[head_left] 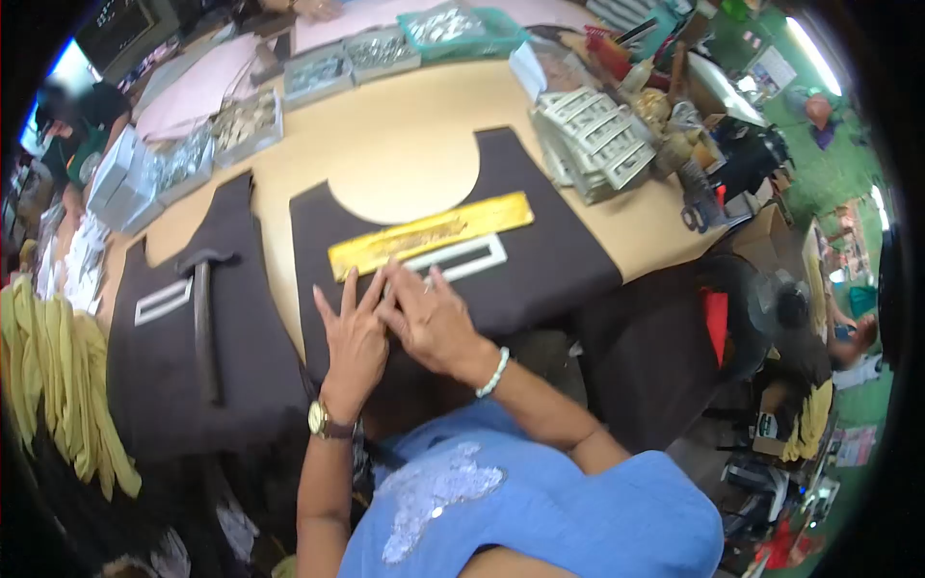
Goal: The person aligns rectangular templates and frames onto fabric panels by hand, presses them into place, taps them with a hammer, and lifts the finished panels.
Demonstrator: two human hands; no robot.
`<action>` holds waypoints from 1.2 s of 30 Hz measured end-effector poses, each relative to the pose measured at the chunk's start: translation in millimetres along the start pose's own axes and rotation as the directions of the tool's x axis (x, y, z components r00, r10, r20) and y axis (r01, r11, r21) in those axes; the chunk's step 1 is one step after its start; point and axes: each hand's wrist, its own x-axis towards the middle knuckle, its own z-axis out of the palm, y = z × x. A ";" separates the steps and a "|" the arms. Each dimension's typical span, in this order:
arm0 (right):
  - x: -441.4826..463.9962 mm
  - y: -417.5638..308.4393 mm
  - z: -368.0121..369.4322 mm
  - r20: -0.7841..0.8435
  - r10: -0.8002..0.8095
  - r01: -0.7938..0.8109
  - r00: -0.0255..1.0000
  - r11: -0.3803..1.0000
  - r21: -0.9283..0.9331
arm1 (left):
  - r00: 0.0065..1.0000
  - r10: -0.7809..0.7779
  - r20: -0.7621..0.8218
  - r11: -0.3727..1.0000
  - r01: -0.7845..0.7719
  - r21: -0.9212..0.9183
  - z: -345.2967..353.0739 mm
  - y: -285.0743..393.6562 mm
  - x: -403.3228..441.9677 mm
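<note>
A dark cloth panel with a curved neckline lies in front of me. Across it runs a worn yellow strip, with a white rectangular frame just below. My left hand rests on the cloth with fingers spread, tips near the strip's lower left edge. Close beside it, my right hand has its fingers bent together over the left end of the white frame. What lies beneath those fingertips is hidden. To the left, a hammer lies on a second dark panel, next to another white frame.
Trays of small pieces and a teal basket line the back. At right stand stacked pale frames and scissors. Yellow cloths hang at the left edge. A person is at far left.
</note>
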 end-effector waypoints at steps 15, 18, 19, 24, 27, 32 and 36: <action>-19.0 73.8 -63.5 -0.177 0.165 -0.214 0.970 0.926 -0.311 | 0.997 -0.017 0.073 0.994 0.009 0.108 -7.8 2.9 -0.2; -14.6 77.9 -68.2 -0.227 0.212 -0.289 0.951 0.873 -0.392 | 0.996 0.006 0.088 0.998 -0.011 0.062 -9.3 -3.0 -0.9; -12.5 80.7 -67.8 -0.261 0.228 -0.325 0.938 0.841 -0.433 | 0.996 0.014 0.093 1.000 -0.016 0.025 -10.4 -4.6 -1.3; -11.4 11.7 -27.0 -0.193 -0.140 0.031 0.971 0.878 -0.478 | 0.993 0.051 0.104 0.998 -0.048 -0.029 -11.9 -7.9 -1.3; -17.6 -0.9 9.7 -0.175 -0.083 0.032 0.981 0.960 -0.279 | 0.995 0.048 0.086 0.999 -0.049 0.011 -11.5 -6.3 1.4; -30.7 31.3 -24.3 -0.143 -0.021 -0.012 0.990 0.973 -0.229 | 0.998 0.029 0.049 0.986 -0.036 0.165 -10.0 6.1 -4.7; -40.5 61.0 -54.6 -0.185 0.084 -0.140 0.979 0.939 -0.315 | 0.999 -0.009 0.031 0.977 0.002 0.211 -14.2 15.7 -10.3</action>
